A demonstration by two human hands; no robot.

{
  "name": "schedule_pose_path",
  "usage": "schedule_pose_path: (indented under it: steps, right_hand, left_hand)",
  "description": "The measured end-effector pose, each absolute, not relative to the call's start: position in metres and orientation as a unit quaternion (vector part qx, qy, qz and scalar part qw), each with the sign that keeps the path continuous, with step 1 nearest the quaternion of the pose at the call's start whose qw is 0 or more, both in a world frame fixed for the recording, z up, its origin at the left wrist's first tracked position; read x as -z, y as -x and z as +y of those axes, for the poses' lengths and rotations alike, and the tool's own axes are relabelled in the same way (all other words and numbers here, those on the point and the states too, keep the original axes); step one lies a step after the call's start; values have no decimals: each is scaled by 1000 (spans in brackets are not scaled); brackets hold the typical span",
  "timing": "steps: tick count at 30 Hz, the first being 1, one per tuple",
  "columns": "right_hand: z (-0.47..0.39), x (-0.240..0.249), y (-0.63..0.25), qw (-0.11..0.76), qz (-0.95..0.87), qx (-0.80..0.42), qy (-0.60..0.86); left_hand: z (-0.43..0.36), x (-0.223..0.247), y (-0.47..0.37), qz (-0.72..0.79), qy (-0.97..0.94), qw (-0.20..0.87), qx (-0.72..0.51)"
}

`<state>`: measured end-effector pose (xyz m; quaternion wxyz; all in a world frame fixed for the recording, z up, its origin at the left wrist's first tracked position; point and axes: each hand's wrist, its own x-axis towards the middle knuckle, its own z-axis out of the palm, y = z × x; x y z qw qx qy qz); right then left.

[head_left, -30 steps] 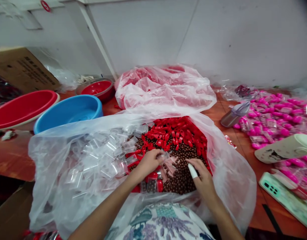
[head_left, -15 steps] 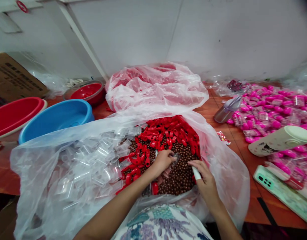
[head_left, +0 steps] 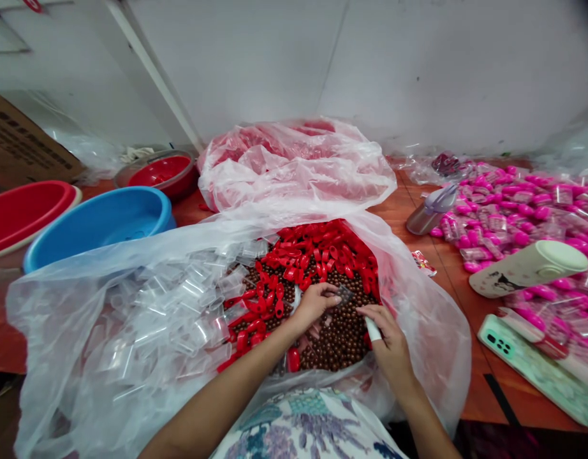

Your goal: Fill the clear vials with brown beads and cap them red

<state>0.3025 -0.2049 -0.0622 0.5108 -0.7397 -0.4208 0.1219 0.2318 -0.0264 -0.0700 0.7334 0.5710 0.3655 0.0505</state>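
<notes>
Left hand [head_left: 317, 302] moved rightward, clear container [head_left: 345, 294] at its fingertips

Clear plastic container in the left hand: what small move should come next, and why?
Probably dip the clear plastic container into the small brown balls: the left hand holds it at or just above them, and the right hand is close by. Whether any balls are already inside is hard to tell.

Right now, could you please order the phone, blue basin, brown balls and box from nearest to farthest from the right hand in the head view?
From the right hand:
1. Brown balls, just left.
2. Phone, to the right.
3. Blue basin, left.
4. Box, far back left.
</notes>
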Motion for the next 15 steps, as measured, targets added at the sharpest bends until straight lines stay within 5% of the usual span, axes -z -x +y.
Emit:
schedule_pose_path:
  steps: [15]
  right_hand:
    - [-182,54,-312,471,-423,-117,765]
  left_hand:
    - [-29,46,-207,349,-447,824,-2]
